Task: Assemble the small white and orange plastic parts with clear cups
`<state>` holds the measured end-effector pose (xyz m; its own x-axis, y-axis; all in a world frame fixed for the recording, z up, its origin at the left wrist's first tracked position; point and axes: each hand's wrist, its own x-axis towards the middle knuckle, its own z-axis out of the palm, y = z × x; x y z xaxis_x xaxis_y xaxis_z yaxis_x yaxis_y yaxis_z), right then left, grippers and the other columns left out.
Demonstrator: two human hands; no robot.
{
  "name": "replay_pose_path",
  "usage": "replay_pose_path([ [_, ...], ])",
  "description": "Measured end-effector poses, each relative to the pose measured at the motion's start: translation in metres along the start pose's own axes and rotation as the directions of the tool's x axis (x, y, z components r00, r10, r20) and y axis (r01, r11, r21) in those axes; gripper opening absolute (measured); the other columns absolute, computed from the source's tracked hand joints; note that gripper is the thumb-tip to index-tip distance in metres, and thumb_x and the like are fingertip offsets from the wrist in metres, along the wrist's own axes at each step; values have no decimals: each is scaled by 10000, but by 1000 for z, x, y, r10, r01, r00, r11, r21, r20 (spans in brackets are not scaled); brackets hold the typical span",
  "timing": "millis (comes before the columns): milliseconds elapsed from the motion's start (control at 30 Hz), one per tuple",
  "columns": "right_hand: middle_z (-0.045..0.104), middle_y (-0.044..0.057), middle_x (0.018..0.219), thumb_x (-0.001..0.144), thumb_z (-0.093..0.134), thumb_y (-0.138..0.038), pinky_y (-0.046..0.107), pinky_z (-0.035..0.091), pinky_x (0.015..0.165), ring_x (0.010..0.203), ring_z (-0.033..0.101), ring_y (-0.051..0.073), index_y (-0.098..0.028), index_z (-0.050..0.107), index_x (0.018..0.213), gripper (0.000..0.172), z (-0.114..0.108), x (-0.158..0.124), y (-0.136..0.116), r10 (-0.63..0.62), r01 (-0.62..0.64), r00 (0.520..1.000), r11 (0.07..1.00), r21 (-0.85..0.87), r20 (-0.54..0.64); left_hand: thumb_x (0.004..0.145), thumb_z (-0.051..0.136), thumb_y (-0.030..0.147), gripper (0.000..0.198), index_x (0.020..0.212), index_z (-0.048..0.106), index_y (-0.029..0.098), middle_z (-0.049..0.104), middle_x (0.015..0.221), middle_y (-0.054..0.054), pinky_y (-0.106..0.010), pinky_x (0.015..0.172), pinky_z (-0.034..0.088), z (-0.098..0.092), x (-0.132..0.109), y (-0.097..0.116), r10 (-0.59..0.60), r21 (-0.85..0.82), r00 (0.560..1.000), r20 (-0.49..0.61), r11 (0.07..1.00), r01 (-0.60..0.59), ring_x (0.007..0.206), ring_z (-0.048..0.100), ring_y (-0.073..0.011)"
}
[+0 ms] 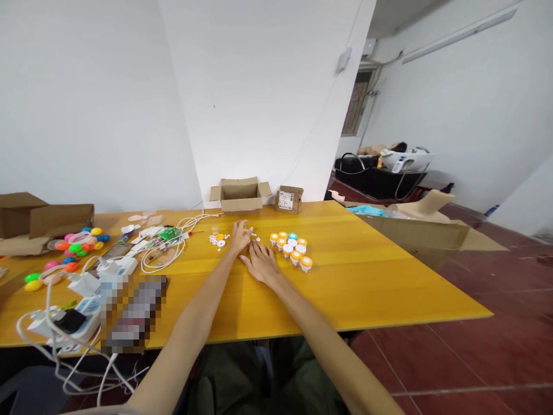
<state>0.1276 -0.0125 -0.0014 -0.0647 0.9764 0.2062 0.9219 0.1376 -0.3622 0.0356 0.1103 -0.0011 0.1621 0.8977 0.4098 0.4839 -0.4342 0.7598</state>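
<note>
Both my arms reach out over a yellow table (367,276). My left hand (240,235) stretches toward small white and orange pieces (218,240) scattered on the tabletop, its fingers extended. My right hand (260,263) lies flat on the table just behind it, fingers spread and holding nothing. To the right of my hands stands a cluster of several small orange and white round caps (291,248), one of them teal.
An open cardboard box (240,196) and a small labelled box (288,199) sit at the table's far edge. White cables (166,253), a green circuit board (169,233), chargers and colourful plastic eggs (73,249) crowd the left. More cardboard (423,227) lies on the red floor at right.
</note>
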Motion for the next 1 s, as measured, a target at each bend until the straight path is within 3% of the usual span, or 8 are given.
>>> replay_pose_path([
  [133,371,163,1591,999,327,-478,477,237,1196,1482,321,275,-136,419,1499,612,3,-3,8,-19,22,998,999,42,-53,907,570,292,311,1211,585,228,578,1256,-108,-381,1093,419,-1,2,0,-86,-74,993,-79,994,80,1214,579,-230],
  [233,399,184,1571,991,351,-465,455,257,1193,1471,344,282,-106,412,1497,624,5,-8,13,33,-27,997,997,74,-76,918,553,293,300,1212,579,236,621,1229,-91,-379,1100,409,0,4,-1,-120,-120,986,-112,987,107,1230,571,-230],
  [433,358,225,1578,982,375,-450,481,227,1198,1495,294,313,-47,418,1483,645,5,-7,10,50,-50,999,998,50,-3,924,533,295,279,1191,592,243,655,1227,-73,-371,1111,408,0,6,-4,-161,-213,980,-115,968,134,1266,559,-220],
  [667,286,204,1611,991,345,-398,474,181,1219,1522,233,280,-39,384,1502,627,-1,7,3,45,-47,997,998,28,66,941,503,312,249,1150,620,244,644,1300,-71,-370,1111,423,-5,4,-7,-179,-232,982,-58,959,161,1295,553,-219],
  [867,332,175,1602,981,378,-327,471,185,1225,1518,249,263,-84,384,1511,583,-6,24,0,30,-34,997,998,51,77,945,486,294,258,1156,630,261,672,1274,-52,-360,1092,449,-7,4,-11,-171,-245,984,-53,957,154,1287,567,-209],
  [1000,418,129,1570,965,372,-243,446,223,1223,1483,336,227,-152,380,1522,564,-5,32,7,-12,7,999,989,151,35,928,488,251,306,1200,628,272,704,1203,-44,-364,1073,469,-7,2,-12,-168,-270,983,-75,952,142,1248,598,-208],
])
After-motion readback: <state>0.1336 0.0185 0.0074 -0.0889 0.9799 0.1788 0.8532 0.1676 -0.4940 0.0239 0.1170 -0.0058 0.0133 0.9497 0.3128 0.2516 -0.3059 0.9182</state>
